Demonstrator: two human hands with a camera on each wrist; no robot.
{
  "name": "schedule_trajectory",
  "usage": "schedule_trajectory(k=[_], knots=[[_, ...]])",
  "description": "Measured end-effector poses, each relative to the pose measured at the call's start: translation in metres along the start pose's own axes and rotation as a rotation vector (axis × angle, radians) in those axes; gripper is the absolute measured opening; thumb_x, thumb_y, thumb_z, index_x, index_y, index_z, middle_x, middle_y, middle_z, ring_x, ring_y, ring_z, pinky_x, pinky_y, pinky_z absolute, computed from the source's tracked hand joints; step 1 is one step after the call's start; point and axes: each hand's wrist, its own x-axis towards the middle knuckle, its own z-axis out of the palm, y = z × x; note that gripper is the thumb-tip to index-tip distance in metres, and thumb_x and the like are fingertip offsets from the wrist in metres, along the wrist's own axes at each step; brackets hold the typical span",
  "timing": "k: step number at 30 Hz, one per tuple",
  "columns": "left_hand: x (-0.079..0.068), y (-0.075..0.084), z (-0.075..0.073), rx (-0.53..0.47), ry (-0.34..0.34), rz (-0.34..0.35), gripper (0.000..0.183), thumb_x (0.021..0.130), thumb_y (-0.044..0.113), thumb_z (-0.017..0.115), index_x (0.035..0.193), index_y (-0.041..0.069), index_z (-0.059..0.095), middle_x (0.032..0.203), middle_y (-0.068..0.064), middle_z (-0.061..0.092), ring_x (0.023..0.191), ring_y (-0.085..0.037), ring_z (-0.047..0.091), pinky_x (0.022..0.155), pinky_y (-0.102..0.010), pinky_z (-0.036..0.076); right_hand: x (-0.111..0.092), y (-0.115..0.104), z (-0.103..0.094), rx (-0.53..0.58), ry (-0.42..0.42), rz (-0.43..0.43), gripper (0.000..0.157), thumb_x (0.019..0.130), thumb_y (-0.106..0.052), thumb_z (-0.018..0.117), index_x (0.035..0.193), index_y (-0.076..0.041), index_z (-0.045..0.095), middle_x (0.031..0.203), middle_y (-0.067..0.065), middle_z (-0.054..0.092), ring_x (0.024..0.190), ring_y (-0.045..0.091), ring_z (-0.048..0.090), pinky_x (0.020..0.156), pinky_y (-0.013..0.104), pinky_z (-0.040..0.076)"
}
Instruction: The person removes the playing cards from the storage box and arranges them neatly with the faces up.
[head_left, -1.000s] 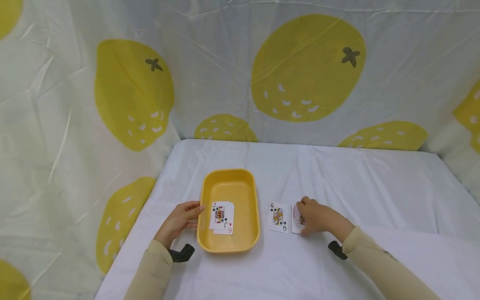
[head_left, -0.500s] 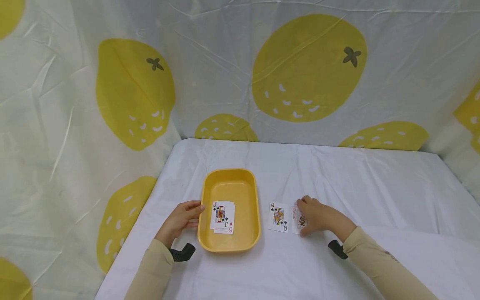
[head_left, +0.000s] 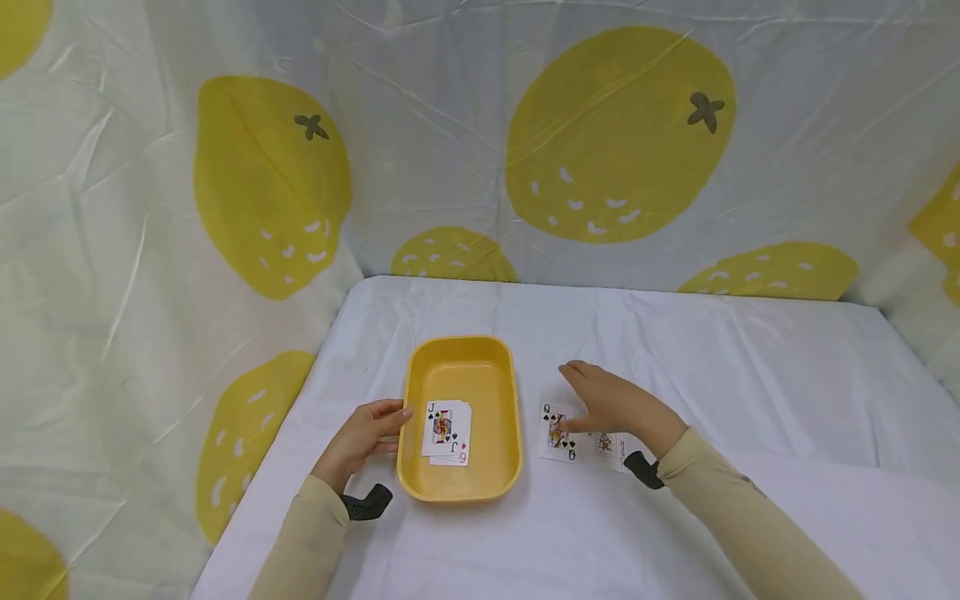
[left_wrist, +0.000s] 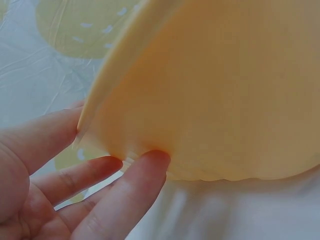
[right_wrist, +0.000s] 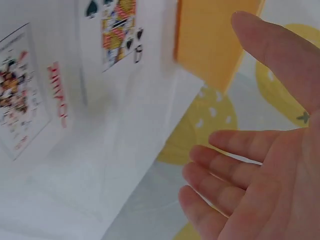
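Pinching the tray (head_left: pixel 461 375) by its left rim with the left hand (head_left: pixel 367 435), nearer the left edge of the worktop (head_left: pixel 487 554) than the right. Hovering the right hand (head_left: pixel 624 407), with fingers extended and thumb spread away from them, above the queen (head_left: pixel 554 433) and joker (head_left: pixel 606 446) lying beyond the tray's right edge. Facing more cards (head_left: pixel 449 461) inside the tray, toward its near edge, with the jack (head_left: pixel 442 427) on top.

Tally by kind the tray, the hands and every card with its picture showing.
Tray: 1
Hands: 2 (left hand, right hand)
Picture cards: 3 (jack, queen, joker)
Total: 6
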Motion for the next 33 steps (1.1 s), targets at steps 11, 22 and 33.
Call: schedule_trajectory(k=[11,22,33], knots=[[-0.004,0.01,-0.001,0.01,-0.018,-0.001,0.042,0.087,0.021,0.06,0.122,-0.002,0.052,0.111,-0.02,0.058,0.088,-0.029,0.062,0.067,-0.036,0.054,0.05,-0.067,-0.019,-0.033,0.01,-0.158,0.082,0.08,-0.042,0.064,0.135,0.008,0.029,0.137,0.021,0.032,0.125,0.031,0.031,0.104,0.038,0.026],[0.003,0.0,-0.002,-0.003,-0.005,-0.008,0.044,0.084,0.025,0.064,0.119,0.0,0.054,0.108,-0.015,0.06,0.086,-0.025,0.063,0.066,-0.035,0.054,0.106,-0.125,0.002,-0.153,-0.127,-0.17,0.081,0.077,-0.046,0.066,0.136,0.0,0.035,0.136,0.012,0.038,0.121,0.022,0.039,0.102,0.031,0.03],[0.0,0.0,-0.004,-0.023,-0.049,0.025,0.048,0.085,0.025,0.064,0.121,-0.004,0.051,0.109,-0.015,0.06,0.089,-0.027,0.062,0.068,-0.037,0.053,0.126,-0.151,0.042,-0.213,-0.2,-0.109,0.075,0.065,-0.053,0.073,0.12,-0.006,0.052,0.107,0.004,0.049,0.086,0.014,0.049,0.078,0.026,0.045]])
